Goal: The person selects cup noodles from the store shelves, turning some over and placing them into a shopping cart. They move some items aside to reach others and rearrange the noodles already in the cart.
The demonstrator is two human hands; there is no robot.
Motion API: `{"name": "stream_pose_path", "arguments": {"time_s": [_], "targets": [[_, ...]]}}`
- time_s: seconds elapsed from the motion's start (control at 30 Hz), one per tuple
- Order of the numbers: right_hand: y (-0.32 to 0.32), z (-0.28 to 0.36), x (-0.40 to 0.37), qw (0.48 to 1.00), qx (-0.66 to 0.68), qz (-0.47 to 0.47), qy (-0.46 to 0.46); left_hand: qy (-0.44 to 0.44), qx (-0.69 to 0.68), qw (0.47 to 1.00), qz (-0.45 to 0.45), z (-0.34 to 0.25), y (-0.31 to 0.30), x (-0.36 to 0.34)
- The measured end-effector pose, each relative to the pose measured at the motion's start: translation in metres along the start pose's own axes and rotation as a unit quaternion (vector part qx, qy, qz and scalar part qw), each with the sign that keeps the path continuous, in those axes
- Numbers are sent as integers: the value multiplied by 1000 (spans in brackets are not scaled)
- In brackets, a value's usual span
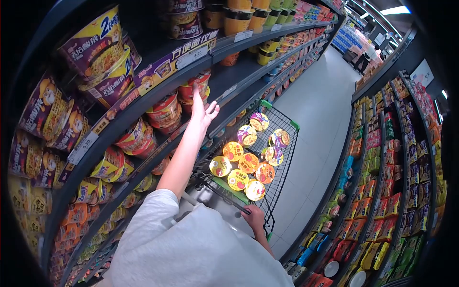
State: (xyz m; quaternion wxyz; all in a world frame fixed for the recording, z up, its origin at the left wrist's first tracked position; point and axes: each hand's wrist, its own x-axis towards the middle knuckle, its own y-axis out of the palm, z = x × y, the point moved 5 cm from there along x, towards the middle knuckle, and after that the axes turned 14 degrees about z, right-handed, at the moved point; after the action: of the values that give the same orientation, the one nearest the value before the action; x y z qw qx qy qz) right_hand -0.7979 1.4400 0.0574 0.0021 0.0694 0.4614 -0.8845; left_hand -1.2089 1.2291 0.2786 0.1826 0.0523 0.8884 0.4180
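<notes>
My left hand (203, 114) is raised beside the left shelf with its fingers apart, nearest to the red noodle cups (194, 91). Nothing is held in it. Around the shopping cart's handle (245, 209), at the near end, my right hand (254, 217) is closed. The wire cart (282, 179) holds several round noodle cups, lids up: yellow ones (237, 180), orange ones (249, 163) and purple ones (259, 121).
Large purple noodle cups (93, 45) stand on the upper left shelf, above price tags (82, 148). Bagged goods fill the right-hand shelves (373, 191). The tiled aisle floor (318, 103) runs ahead, where a person (367, 56) stands far off.
</notes>
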Motion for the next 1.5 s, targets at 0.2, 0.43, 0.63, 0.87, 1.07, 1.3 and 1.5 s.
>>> {"name": "stream_pose_path", "arguments": {"time_s": [0.2, 0.43, 0.63, 0.87, 1.07, 1.3, 1.5], "targets": [[-5, 8, 3, 994, 8, 58, 96, -78, -20, 996, 30, -11, -14, 2], [-6, 10, 4, 992, -13, 41, 115, -87, 4, 996, 36, -35, -20, -1], [-3, 10, 5, 993, -1, 22, 119, -53, 25, 997, 51, -28, -25, -13], [-7, 18, 4, 993, 15, 12, 118, 25, -10, 986, 164, 3, -44, -21], [-11, 23, 6, 990, 4, 27, 141, 28, -63, 958, 279, 34, -55, -26], [-4, 11, 5, 985, -6, 48, 166, -78, -123, 894, 424, 80, -64, -35], [-5, 9, 4, 994, -4, 28, 108, -234, -127, 891, 367, 146, -93, -56]]}}
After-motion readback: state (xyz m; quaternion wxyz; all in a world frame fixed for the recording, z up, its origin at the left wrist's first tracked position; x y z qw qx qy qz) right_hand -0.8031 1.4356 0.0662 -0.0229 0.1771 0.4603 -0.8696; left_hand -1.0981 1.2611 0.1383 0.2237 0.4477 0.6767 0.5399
